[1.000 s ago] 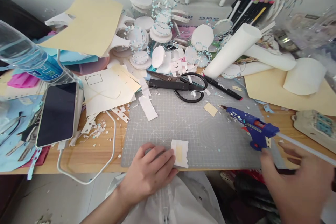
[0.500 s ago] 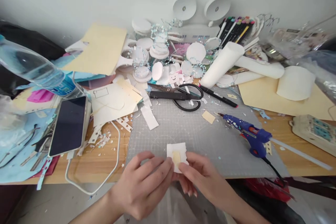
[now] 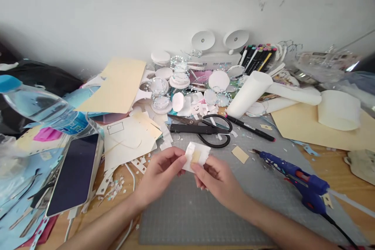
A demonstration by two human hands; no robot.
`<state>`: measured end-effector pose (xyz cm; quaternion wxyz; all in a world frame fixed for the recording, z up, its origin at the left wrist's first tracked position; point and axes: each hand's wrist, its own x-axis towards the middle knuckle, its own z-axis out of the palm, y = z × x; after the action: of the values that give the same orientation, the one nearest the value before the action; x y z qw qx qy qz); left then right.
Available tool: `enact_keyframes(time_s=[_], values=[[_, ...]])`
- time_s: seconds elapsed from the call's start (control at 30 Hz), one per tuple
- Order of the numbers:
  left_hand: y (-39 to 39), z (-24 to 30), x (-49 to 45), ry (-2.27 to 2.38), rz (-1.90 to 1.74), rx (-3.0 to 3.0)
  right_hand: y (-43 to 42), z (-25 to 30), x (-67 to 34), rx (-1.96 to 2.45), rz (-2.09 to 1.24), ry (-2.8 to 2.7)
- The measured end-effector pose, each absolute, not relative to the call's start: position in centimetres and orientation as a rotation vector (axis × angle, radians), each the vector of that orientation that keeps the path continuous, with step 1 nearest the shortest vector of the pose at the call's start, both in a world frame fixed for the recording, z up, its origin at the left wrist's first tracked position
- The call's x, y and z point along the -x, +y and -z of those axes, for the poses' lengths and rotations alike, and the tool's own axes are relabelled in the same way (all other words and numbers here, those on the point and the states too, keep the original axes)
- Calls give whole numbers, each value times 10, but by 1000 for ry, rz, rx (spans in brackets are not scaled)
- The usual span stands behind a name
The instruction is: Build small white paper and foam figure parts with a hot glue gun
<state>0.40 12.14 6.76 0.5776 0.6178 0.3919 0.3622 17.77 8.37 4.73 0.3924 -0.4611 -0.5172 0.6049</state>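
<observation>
Between my two hands I hold a small white piece of paper (image 3: 202, 149) with a cream paper rectangle (image 3: 196, 156) on its face. My left hand (image 3: 164, 172) pinches its left edge between thumb and fingers. On the lower right, my right hand (image 3: 218, 175) grips it, the thumb pressing by the cream rectangle and the other fingers behind. Just beyond my hands lie black-handled scissors (image 3: 215, 143) and a black utility knife (image 3: 190, 129). A loose cream paper piece (image 3: 240, 154) rests on the grey cutting mat (image 3: 205, 215).
A blue glue gun (image 3: 295, 175) lies on the right, its tip toward the middle. A black marker (image 3: 252, 128) and white rolls (image 3: 249, 93) are behind. To the left are a phone (image 3: 73, 174), a water bottle (image 3: 49, 105) and paper scraps (image 3: 129, 140).
Both hands have lifted the white paper up and away from me, and it is now tilted. My left hand has turned to pinch its edge. The camera view has tipped upward.
</observation>
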Motion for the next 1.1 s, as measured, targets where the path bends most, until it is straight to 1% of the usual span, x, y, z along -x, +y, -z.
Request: enact_keyframes(time_s=[0.23, 0.57, 0.63, 0.73, 0.83, 0.97, 1.1], values=[[120, -64, 0, 909, -720, -1240, 77, -33, -177, 1187, -1533, -1416], [118, -59, 1, 849, -630, -1180, 79, -36, -183, 1065, -1585, -1410], [117, -57, 2, 838, -610, -1149, 79, -37, -185, 994, -1681, -1330], [117, -54, 5, 796, -573, -1092, 84, -37, -188, 773, -1926, -1061], [117, -52, 7, 732, -539, -1049, 90, -38, -189, 585, -2022, -838], [115, -51, 8, 678, -519, -1021, 96, -37, -189, 530, -2115, -744], [113, -49, 9, 649, -523, -1022, 95, -33, -190, 586, -2192, -749]])
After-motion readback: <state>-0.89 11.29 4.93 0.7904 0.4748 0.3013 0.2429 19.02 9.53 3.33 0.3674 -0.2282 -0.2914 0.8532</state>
